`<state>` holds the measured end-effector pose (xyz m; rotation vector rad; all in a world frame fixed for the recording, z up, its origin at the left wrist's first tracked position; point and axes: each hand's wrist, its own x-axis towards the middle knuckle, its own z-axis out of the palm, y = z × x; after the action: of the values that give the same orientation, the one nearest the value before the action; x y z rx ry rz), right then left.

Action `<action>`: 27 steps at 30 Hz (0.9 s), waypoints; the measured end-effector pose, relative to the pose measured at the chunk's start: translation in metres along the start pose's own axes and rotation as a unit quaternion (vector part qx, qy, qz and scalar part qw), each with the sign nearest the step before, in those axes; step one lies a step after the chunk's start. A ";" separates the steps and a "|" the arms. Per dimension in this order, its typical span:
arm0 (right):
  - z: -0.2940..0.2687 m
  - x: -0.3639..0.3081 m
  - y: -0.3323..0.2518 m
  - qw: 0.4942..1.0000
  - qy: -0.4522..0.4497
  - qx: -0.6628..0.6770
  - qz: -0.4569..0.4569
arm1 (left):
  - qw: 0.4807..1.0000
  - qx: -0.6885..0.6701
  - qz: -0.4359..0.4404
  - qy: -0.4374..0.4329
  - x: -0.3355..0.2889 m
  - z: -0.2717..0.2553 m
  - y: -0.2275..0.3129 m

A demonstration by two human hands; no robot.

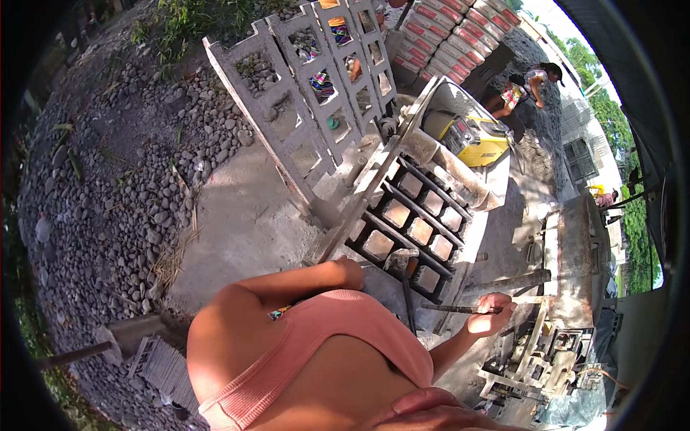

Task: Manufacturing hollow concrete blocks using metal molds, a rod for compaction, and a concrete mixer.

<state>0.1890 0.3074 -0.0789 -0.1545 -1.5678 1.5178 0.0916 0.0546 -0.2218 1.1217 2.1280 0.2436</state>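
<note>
My right hand (494,314) is closed around a slim dark rod (460,309), which points left toward the metal block mould. My left arm bends across in front of my pink top; its rounded far end (350,274) lies by the near-left edge of the mould, and no fingers can be made out. Black bars (422,199) of the mould frame rows of square pale plates (420,230). A tool with a cement-caked head (401,260) rests at the mould's near edge, its dark handle running down toward me.
A grey metal grid (316,93) leans beyond the mould. A yellow machine (483,146) sits in a metal basin. Cement sacks (445,36) are stacked behind. One person (530,85) bends at far right; another is partly hidden by the grid. Stones (136,208) and a shovel (133,336) lie left.
</note>
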 end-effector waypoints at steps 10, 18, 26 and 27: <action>0.005 -0.020 -0.008 0.999 0.008 -0.007 -0.035 | 0.998 -0.050 -0.034 0.015 -0.040 0.014 0.026; -0.087 -0.085 -0.029 0.999 0.003 0.038 -0.037 | 0.989 0.141 -0.018 -0.045 -0.046 0.040 0.053; -0.185 -0.148 -0.050 0.903 0.294 0.311 0.039 | 0.976 0.189 0.099 -0.048 -0.050 0.121 0.099; -0.196 -0.146 -0.050 0.875 0.358 0.320 0.051 | 0.969 0.198 0.144 -0.042 -0.053 0.141 0.100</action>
<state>0.4259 0.3441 -0.1467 -0.3714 -0.4416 1.7131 0.2699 0.0526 -0.2518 1.6454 1.9829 -0.1037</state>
